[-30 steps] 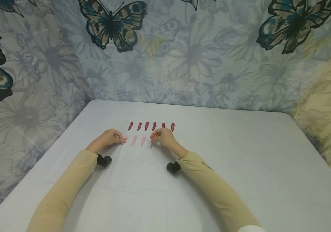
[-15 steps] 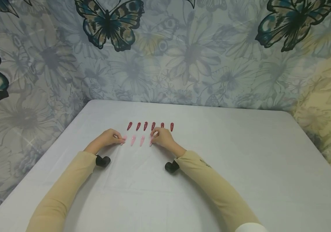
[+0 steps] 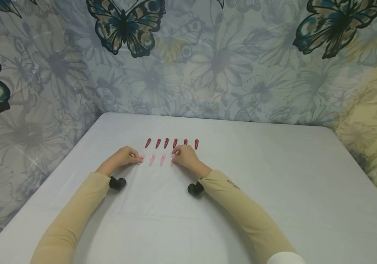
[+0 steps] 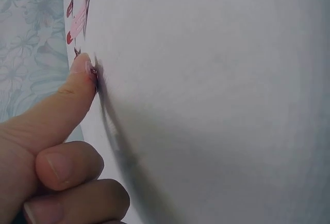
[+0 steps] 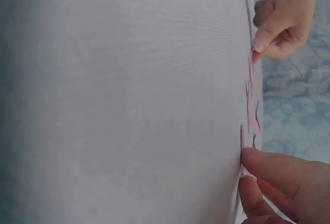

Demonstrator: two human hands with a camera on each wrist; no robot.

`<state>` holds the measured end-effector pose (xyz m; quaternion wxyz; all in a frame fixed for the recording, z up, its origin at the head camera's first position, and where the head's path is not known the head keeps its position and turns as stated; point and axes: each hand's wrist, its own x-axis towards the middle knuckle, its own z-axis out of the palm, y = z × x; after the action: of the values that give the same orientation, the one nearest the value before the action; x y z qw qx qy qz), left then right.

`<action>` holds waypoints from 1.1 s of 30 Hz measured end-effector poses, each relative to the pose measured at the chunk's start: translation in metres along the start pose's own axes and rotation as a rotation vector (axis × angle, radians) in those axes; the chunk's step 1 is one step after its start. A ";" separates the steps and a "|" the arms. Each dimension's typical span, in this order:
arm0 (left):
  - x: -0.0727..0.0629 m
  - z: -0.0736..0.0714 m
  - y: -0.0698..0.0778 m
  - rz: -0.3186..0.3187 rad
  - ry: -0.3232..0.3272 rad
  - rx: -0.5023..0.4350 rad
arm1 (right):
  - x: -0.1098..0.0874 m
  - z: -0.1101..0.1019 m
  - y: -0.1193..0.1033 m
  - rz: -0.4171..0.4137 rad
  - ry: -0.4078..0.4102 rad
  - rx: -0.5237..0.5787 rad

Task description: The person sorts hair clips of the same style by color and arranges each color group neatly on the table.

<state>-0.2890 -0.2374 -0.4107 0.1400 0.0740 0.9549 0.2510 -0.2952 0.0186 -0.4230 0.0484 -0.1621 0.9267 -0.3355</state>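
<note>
Teardrop-shaped snap hair clips lie in two rows on a white table. At the left end of the nearer, pink row, my left hand [image 3: 122, 157] pinches a pink hair clip [image 3: 142, 157] between thumb and fingertips. My right hand [image 3: 188, 157] holds the pink clip [image 3: 172, 161] at the row's right end; its fingers cover part of it. Between the hands lie two more pink clips, one [image 3: 152, 160] beside the other [image 3: 162, 160]. In the right wrist view, the left hand [image 5: 289, 20] also shows beyond the pink clips.
Behind the pink row runs a row of several dark red hair clips [image 3: 166, 143], the right ones close to my right hand. Black wrist devices [image 3: 118, 183] sit at both cuffs. The white tabletop [image 3: 274, 176] ends at a butterfly-and-flower-patterned cloth [image 3: 214, 73].
Over the last second the right hand's pink clip has shifted slightly right, away from its neighbour. My left hand keeps its place, and the other clips lie as before.
</note>
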 end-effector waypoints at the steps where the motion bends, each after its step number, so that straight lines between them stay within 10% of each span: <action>1: 0.000 0.000 0.000 0.002 0.002 0.003 | 0.000 0.000 0.000 0.006 -0.004 0.007; 33: -0.001 0.001 0.001 0.002 0.012 -0.007 | -0.010 -0.025 -0.003 0.032 -0.068 0.118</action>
<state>-0.2872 -0.2363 -0.4113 0.1344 0.0728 0.9548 0.2549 -0.2899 0.0347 -0.4022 0.0944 -0.1553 0.9057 -0.3829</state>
